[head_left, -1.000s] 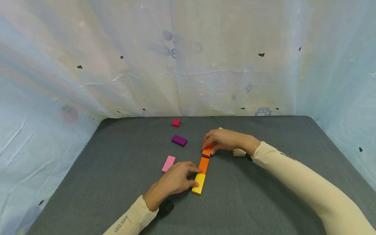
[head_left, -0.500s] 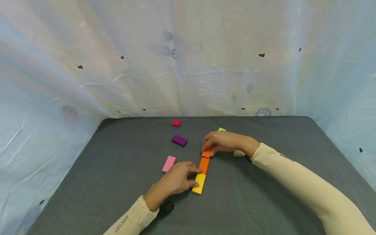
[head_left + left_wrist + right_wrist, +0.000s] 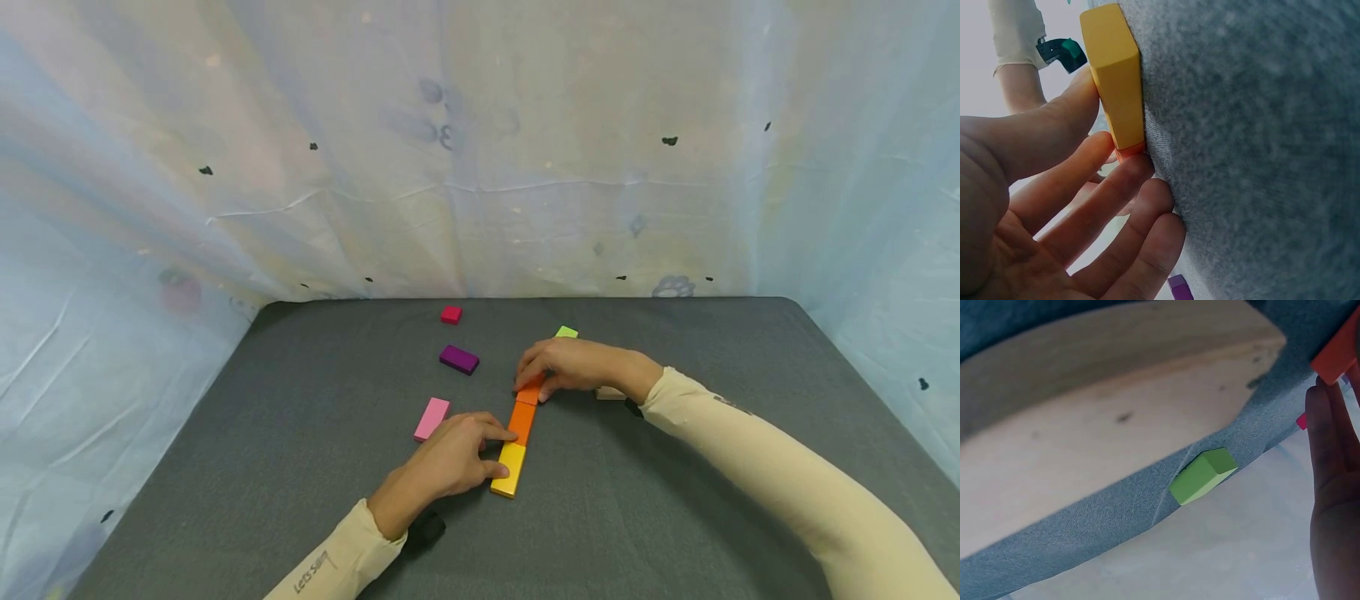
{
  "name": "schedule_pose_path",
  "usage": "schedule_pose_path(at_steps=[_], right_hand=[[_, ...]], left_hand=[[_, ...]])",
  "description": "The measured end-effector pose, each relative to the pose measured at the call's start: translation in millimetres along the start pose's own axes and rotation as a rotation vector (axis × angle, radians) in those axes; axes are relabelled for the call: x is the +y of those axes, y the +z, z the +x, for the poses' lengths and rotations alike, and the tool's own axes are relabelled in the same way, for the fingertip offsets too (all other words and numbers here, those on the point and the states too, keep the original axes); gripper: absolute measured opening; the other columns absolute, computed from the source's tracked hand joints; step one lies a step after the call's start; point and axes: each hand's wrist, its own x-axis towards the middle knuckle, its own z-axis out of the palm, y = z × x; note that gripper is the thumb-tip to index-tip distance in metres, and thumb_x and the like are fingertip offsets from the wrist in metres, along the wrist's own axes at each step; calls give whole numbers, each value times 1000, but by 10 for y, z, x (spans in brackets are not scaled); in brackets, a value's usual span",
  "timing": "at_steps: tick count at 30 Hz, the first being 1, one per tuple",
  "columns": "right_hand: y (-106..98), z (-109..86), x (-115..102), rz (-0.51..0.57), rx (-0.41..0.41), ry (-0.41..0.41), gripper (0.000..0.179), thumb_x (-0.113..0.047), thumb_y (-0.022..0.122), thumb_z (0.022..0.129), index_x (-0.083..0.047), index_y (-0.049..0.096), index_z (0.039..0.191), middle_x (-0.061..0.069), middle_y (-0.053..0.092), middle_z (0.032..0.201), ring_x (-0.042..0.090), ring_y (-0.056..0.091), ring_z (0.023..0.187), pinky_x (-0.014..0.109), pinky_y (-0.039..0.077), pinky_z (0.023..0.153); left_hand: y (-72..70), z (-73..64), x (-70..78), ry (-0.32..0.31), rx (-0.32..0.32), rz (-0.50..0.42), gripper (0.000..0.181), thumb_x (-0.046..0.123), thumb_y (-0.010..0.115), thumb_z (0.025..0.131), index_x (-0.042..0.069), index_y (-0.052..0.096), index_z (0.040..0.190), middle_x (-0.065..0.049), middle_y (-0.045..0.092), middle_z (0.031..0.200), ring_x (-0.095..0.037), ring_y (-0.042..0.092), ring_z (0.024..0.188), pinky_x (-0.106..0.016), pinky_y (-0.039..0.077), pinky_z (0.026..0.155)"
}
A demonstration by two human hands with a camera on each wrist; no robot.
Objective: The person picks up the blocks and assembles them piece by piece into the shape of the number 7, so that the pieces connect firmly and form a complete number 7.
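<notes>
A yellow block point(image 3: 508, 470), an orange block point(image 3: 522, 422) and a deeper orange block point(image 3: 530, 393) lie end to end in a slanting row. My left hand point(image 3: 448, 458) rests its thumb on the yellow block and its index finger near the joint with the middle orange one. In the left wrist view its fairly straight fingers lie along the yellow block point(image 3: 1116, 81). At the far end, my right hand point(image 3: 573, 363) pinches the deeper orange block between thumb and fingers, partly covering it. That block point(image 3: 1337, 353) shows at the edge of the right wrist view.
A pink block point(image 3: 431, 418), a purple block point(image 3: 459, 359) and a red block point(image 3: 451, 315) lie left of the row on the grey table point(image 3: 675, 517). A light green block point(image 3: 567, 332) and a pale wooden block point(image 3: 610, 393) are partly hidden behind my right hand.
My right hand has drawn the deeper orange block slightly nearer, closing the small gap to the middle orange block. The left hand has stayed in place.
</notes>
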Motion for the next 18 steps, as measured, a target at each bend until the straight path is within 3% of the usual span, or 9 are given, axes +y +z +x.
schedule_pose_path(at_steps=[18], right_hand=[[12, -15, -12, -9, 5, 4, 36, -24, 73, 89, -24, 71, 125, -7, 66, 126, 14, 60, 119, 34, 51, 100]], left_hand=[[9, 17, -13, 8, -4, 0, 42, 25, 82, 83, 20, 72, 123, 6, 69, 116, -7, 58, 87, -22, 49, 75]])
